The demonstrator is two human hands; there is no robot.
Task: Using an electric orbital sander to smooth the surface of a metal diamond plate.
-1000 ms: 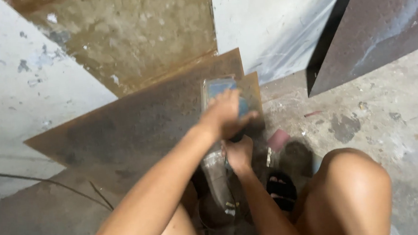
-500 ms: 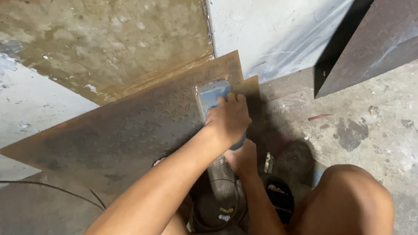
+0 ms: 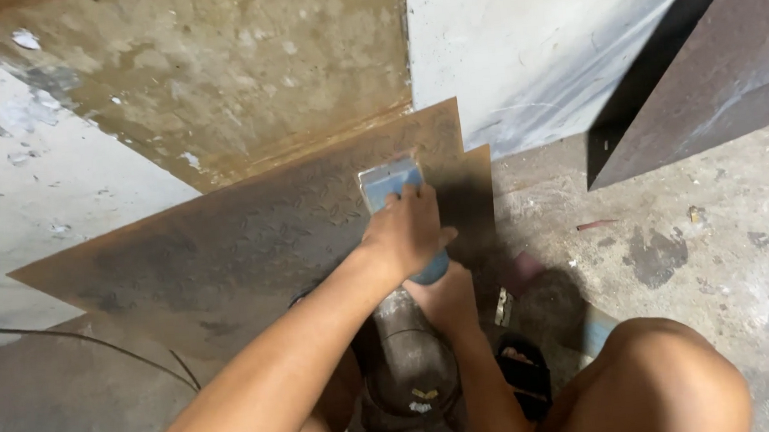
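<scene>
The left hand [image 3: 407, 232] is wrapped over the top of a light blue power tool [image 3: 393, 188], fingers curled down around its body so that only the pale front end shows past the knuckles. The right hand [image 3: 446, 298] sits just behind and below it, closed on the rear of the same tool, though most of its grip is hidden under the left forearm. The tool's front end rests on a rusty checker-patterned steel plate [image 3: 250, 245] that lies flat on the floor, close to the plate's upper right corner. A second plate edge [image 3: 480, 172] shows beside it, offset slightly to the right.

Under the forearms stands a dark round container [image 3: 410, 369] with a thin wire looped across its top. Just right of the right wrist a small metal piece [image 3: 502, 307] lies on the stained concrete floor [image 3: 677, 220]. The person's bare knee [image 3: 663, 386] fills the lower right. A black cable [image 3: 75, 345] curves across the lower left. Beyond the plate rises a stained, brownish wall [image 3: 235, 63], and a dark steel sheet [image 3: 720, 62] leans at the upper right.
</scene>
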